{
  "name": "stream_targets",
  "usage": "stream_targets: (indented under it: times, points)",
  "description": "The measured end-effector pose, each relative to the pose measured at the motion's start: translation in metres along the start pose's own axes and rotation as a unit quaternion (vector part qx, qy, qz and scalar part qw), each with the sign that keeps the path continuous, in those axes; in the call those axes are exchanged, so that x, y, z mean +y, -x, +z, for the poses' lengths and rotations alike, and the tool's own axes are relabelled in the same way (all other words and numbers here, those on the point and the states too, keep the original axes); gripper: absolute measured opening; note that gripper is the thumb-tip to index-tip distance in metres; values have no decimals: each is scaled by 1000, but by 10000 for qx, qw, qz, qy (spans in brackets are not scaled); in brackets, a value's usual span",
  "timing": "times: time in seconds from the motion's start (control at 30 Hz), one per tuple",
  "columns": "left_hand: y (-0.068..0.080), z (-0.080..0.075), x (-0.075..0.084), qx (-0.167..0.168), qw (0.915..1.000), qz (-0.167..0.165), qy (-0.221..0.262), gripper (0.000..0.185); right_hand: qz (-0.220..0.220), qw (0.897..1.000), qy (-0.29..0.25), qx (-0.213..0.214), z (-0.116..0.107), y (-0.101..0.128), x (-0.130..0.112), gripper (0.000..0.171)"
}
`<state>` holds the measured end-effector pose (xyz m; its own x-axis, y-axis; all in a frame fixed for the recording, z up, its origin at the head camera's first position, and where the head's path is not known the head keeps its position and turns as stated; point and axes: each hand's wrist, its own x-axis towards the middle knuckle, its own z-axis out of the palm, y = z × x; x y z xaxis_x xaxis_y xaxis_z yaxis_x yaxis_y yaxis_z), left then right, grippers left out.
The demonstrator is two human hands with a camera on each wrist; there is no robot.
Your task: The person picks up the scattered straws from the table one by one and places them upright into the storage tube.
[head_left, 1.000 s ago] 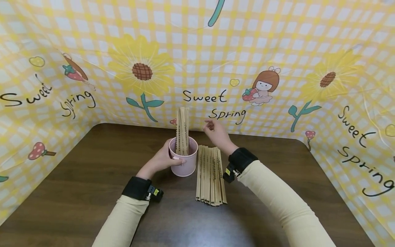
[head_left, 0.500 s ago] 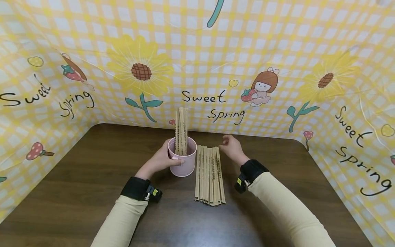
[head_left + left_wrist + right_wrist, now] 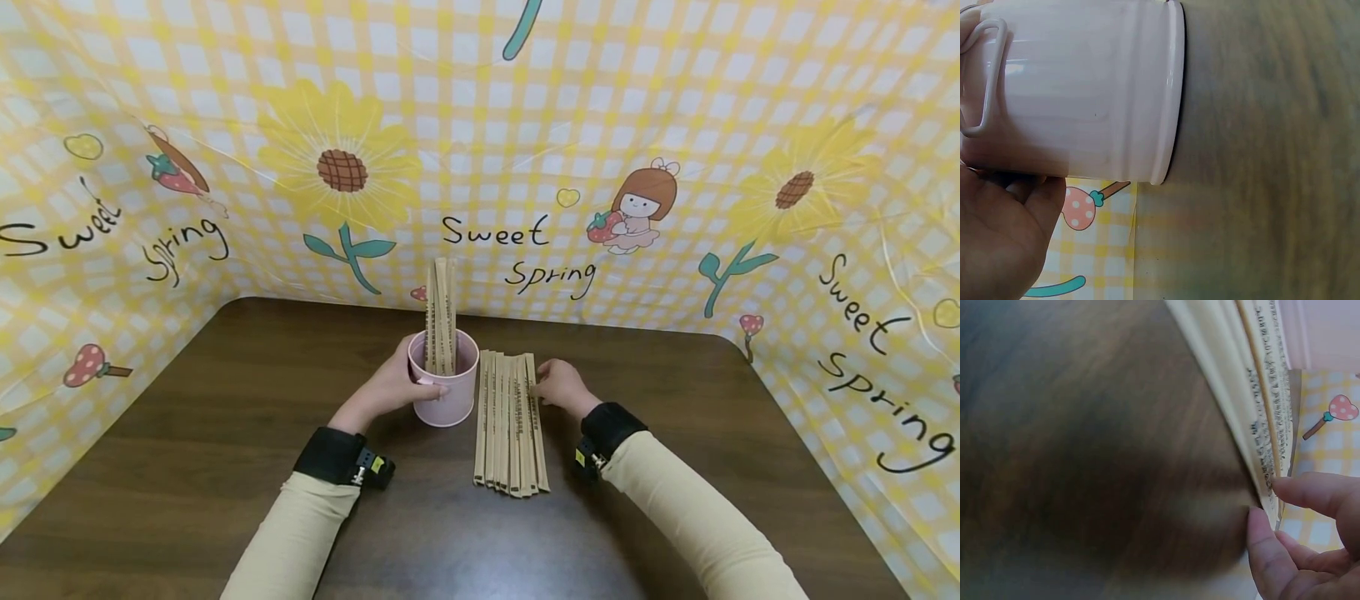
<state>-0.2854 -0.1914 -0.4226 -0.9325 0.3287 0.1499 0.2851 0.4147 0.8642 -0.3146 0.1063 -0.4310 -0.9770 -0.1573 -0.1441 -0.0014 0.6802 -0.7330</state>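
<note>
Fingers [image 3: 1266, 544] of the right hand [image 3: 566, 387] were bent, tips touching the flat paper strips [image 3: 512, 425] just left of them; I couldn't tell if they pinched one. Farther left, the left hand [image 3: 388, 382] curled around a pink bucket [image 3: 444, 404] with tall strips [image 3: 441, 312] inside. Underneath was a brown table [image 3: 172, 458]; behind, a yellow checked cloth [image 3: 487, 108].

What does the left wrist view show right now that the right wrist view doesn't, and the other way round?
Only the left wrist view: the left hand gripping the pink bucket, and the bucket's looped handle.
Only the right wrist view: the right hand, thumb and forefinger at the printed paper packets.
Both: part of the bucket, the brown table and the checked cloth.
</note>
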Motion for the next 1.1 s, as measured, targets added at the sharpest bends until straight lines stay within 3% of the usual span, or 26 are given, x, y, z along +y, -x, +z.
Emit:
stream_targets:
  times: [0.3,0.5,0.63,0.73,0.87,1.1]
  points:
    - [0,-1,-1,43,10000,33,14,99,73,9993,209,292,4,1,-7,38]
    - [2,2,-4,-15,10000,17,70,98,320,9987,-354,150,5,0,1,41]
    - [1,4,-4,32,9998,113,128,98,252,9979,-587,-73,-7,1,-2,46]
    - [1,2,-3,42,9999,110,114,98,-15,9997,-241,1,-27,5,-21,47]
    - [0,-1,-1,41,10000,35,21,100,-599,9965,89,574,-57,3,-65,44]
    - [-1,-1,-2,64,10000,57,-7,99,-1864,9674,-753,1537,-86,13,-145,43]
